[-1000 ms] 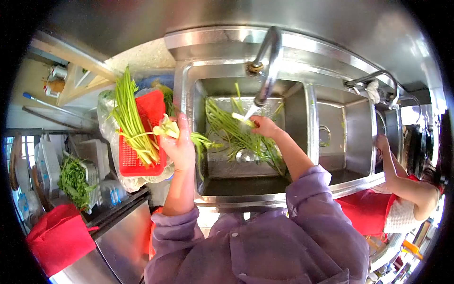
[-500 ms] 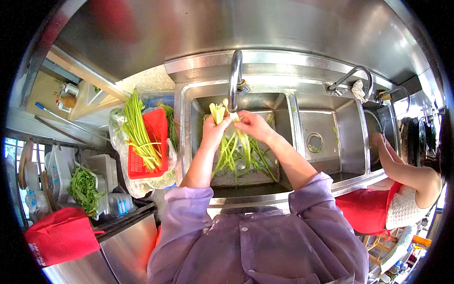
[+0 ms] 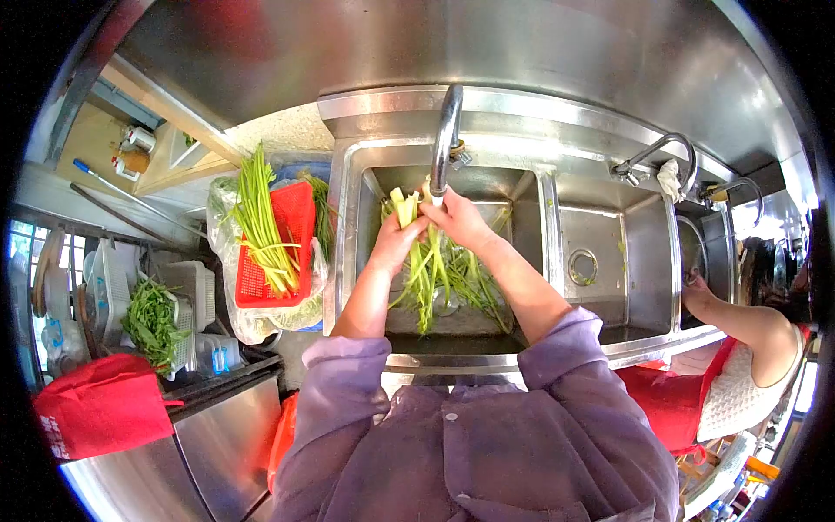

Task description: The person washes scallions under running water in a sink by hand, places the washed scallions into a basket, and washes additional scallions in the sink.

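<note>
Three steel basins (image 3: 549, 239) run in a row along the wall; my clock centres on the leftmost basin (image 3: 530, 209), wall at twelve. The person in a purple shirt (image 3: 487, 452) stands at six. Co-worker (image 3: 748, 383) in a red apron at four, one arm reaching to the far basin (image 3: 693, 228); what it touches, I cannot tell. Red cloth (image 3: 104, 409) at eight. Curved faucet (image 3: 445, 139) at twelve, spout pointing down over the leftmost basin. Red basket (image 3: 301, 213) at nine, just beside the sink, with a bundle of stalks (image 3: 257, 204) lying lengthwise on it. Leafy greens (image 3: 152, 326) piled in a white rack, between eight and nine. Loose greens (image 3: 483, 291) lie in the leftmost basin, toward five. Held stalks (image 3: 424, 291): just under the spout, pale cut ends up toward eleven, green ends hanging toward six. Right hand (image 3: 459, 222) closed on their upper part, fingertips partly hidden. Left hand (image 3: 397, 241) wrapped round the pale ends, thumb uppermost, close against the right.
</note>
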`<state>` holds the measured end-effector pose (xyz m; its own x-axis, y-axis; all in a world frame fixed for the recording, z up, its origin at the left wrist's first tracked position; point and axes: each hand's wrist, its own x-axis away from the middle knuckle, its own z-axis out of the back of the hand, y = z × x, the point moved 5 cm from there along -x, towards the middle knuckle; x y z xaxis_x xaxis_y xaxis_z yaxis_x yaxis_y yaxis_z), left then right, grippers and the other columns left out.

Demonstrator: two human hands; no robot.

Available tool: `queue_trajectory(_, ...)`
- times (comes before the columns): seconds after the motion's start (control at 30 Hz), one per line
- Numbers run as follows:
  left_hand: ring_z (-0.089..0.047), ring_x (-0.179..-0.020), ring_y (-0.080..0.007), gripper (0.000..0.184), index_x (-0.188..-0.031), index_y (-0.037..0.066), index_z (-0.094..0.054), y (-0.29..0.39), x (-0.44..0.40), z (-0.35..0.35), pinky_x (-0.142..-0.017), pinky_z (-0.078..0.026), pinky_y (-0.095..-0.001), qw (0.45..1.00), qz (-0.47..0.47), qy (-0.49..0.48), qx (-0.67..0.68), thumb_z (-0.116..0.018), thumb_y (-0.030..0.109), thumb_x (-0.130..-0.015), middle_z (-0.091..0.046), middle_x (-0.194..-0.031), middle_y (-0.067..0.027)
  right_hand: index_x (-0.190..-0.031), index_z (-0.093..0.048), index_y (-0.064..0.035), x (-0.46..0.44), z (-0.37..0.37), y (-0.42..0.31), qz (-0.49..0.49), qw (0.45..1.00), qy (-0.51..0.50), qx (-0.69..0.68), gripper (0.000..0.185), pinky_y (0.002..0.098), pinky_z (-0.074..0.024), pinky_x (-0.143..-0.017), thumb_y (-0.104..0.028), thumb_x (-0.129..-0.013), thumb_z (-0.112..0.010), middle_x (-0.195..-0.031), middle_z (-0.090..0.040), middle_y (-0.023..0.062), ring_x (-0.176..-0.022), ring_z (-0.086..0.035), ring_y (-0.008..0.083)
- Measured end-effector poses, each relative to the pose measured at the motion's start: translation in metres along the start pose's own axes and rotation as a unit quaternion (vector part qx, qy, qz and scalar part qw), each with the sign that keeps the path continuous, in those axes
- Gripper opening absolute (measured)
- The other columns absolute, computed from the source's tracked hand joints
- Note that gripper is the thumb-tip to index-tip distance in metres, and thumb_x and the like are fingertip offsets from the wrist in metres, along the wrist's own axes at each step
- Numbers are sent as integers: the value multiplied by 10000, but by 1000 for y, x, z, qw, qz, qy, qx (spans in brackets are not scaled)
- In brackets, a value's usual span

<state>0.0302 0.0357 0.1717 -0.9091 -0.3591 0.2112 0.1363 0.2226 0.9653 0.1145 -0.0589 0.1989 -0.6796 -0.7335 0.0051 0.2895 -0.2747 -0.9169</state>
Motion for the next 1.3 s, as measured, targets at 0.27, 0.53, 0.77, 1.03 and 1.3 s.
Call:
queue_trajectory(0.27,-493,-623,-102,209,-975,38,-539,7,-4,24,-565,-404,-242,999,-16,-41,-9,-534,133,-789,-534,-708,-18,-1070,-471,-107,9,24,1,20,997,-40,57,308,397,-448,-656,-286,-822,-509,-768,-598,167,-759,-580,343)
queue_trajectory(0.53,-520,-650,-76,288,-981,50,-551,22,6,7,-554,-438,-232,994,-42,36,-94,-639,182,-741,-562,-766,-19,-1026,-477,-82,8,0,-16,170,966,-26,192,261,413,-444,-702,-205,-799,-508,-806,-571,197,-812,-552,369)
queue_trajectory(0.77,-599,-752,-216,299,-983,4,-546,31,0,9,-673,-457,-313,944,-173,114,-257,-609,183,-752,-613,-848,-139,-906,-505,10,2,0,-8,43,992,-81,83,208,380,-458,-618,-177,-815,-495,-729,-569,180,-684,-578,335)
queue_trajectory(1.03,-581,-744,-158,245,-929,-5,-562,37,-14,6,-677,-458,-289,966,-141,55,-208,-609,178,-773,-614,-806,-89,-1041,-512,-22,0,22,-3,-60,990,-122,-42,231,267,-475,-532,-154,-861,-455,-689,-578,66,-586,-570,123)
queue_trajectory(1.3,-554,-754,-110,247,-966,28,-560,31,-6,-4,-672,-458,-256,998,-67,5,-11,-631,140,-757,-592,-836,-25,-1036,-505,-30,1,8,-12,-71,992,-57,-89,239,284,-484,-549,-177,-852,-462,-727,-578,104,-608,-582,146)
